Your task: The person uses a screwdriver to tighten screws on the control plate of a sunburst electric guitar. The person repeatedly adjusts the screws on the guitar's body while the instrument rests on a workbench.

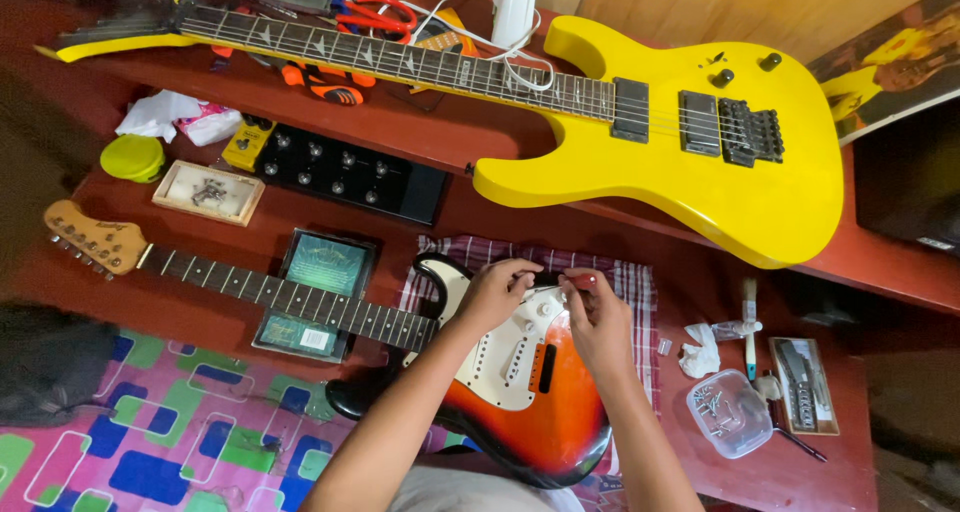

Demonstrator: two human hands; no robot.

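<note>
Resting on a checked cloth (625,282) on the table (560,222), a sunburst guitar (530,412) is being worked on at its white pickguard (500,357). The left hand (495,294) is pinched shut on something small beside the guitar's upper edge; the right hand (598,317) is closed on a small red-tipped piece just opposite. Fitting work seems in hand; steady, fine alignment is called for next.

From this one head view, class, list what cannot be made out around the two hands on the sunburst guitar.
- Small item pinched by right hand: too small, fingers cover it.
- Sunburst electric guitar lower edge: hidden by forearms.
- Left hand fingertips' contact: unclear.
- Clear plastic tub contents: too small.
</note>
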